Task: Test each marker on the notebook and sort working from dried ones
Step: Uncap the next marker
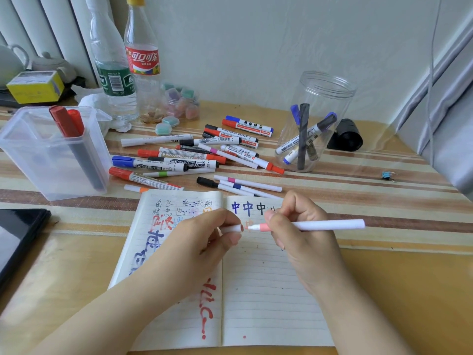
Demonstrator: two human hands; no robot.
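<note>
Holding a white cap [231,228] pinched in its fingertips at frame centre, the left hand [204,242] faces the right hand [299,234], which grips a slim white marker [330,224], its pink tip just beside the cap, above the open notebook [268,290] in the lower middle.

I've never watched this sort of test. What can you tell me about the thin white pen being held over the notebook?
The thin white pen is slim, plastic-looking, with a pink collar and pale tip. It lies nearly level above the notebook, tip pointing left. The right hand pinches it; the left hand holds its white cap just off the tip.
</note>
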